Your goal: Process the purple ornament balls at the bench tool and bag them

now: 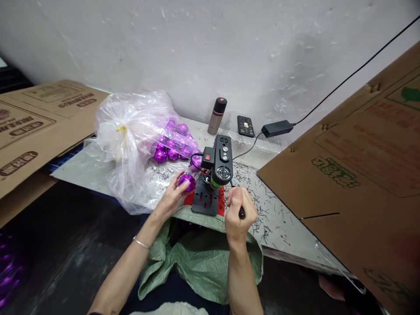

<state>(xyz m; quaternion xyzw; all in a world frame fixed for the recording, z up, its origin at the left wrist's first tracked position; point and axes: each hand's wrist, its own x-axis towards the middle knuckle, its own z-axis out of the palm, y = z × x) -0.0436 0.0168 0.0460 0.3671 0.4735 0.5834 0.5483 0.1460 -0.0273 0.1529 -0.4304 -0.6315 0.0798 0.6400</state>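
Note:
My left hand holds a shiny purple ball between thumb and fingers, just left of a small black machine on a slotted base plate. On the machine's right side, my right hand is wrapped round a black lever handle. Several purple balls lie in and beside a clear plastic bag at the left. Below the base plate, a green sack hangs open at the table's front edge.
A bottle, a black phone and a power adapter are near the wall. Cardboard boxes flank the table at left and right. Small dark scraps litter the tabletop.

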